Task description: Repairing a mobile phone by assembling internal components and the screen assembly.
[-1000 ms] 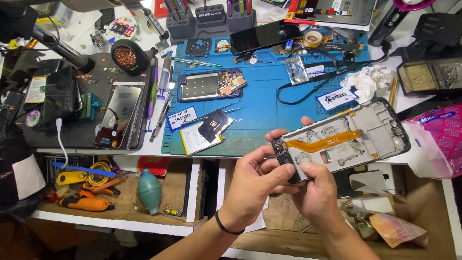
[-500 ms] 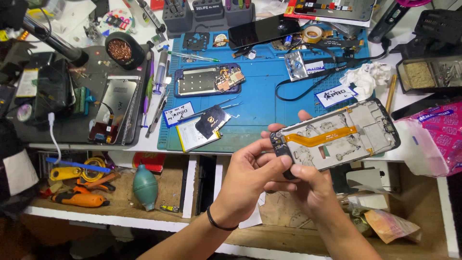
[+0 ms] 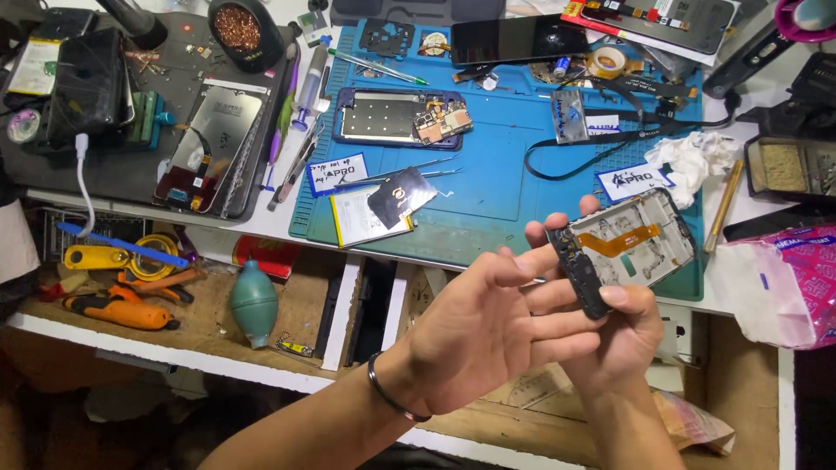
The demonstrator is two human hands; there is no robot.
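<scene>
On a cluttered counter (image 3: 261,228) with a blue repair mat (image 3: 488,187), the right hand (image 3: 623,326) grips an opened grey phone frame with orange flex cable (image 3: 631,248), seemingly mid-disassembly, while the left hand (image 3: 488,335) hovers open-fingered beside it, empty.

Bare blue mat (image 3: 496,187) lies open between the battery (image 3: 361,216) and the phone frame (image 3: 631,248); tweezers (image 3: 396,177), cable (image 3: 592,144) and tissue (image 3: 692,157) crowd the worktop (image 3: 261,222) beyond.

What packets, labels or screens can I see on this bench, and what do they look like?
Small white rectangular label card: left edge of the blue mat.
Second white label card: mat's right side, tilted.
Dark blank phone screen: top of the mat.
Pink and white plastic packet: far right.
</scene>
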